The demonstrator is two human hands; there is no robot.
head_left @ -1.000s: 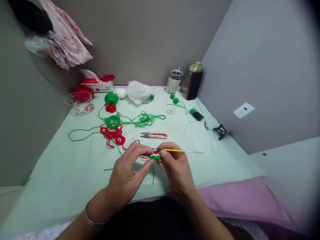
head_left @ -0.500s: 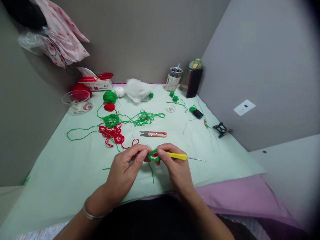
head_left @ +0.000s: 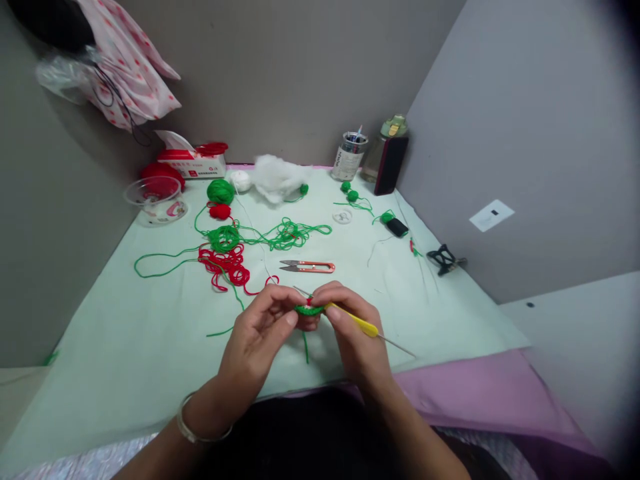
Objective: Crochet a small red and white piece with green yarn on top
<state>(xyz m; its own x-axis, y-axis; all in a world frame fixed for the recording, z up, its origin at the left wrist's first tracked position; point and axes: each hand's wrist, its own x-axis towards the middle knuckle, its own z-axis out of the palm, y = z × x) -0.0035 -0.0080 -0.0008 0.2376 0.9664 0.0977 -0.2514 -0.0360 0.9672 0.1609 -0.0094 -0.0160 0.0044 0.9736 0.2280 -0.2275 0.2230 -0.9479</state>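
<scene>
Between my two hands is a small crochet piece, green at the rim with white and red inside. My left hand pinches its left side with thumb and fingers. My right hand is closed round a yellow-handled crochet hook and touches the piece's right side with its fingertips. One thin metal end of the hook sticks out to the lower right; the other shows above the fingers. A green yarn tail hangs below the piece. Fingers hide much of the work.
Snips lie just beyond my hands. Loose red yarn and green yarn spread behind to the left. Farther back are white stuffing, a plastic tub, a pen jar, a bottle and a phone.
The crochet piece has tipped, so its opening looks narrower and red shows at its top. The hook has swung, its right end now pointing lower, and its other end shows above my fingers.
</scene>
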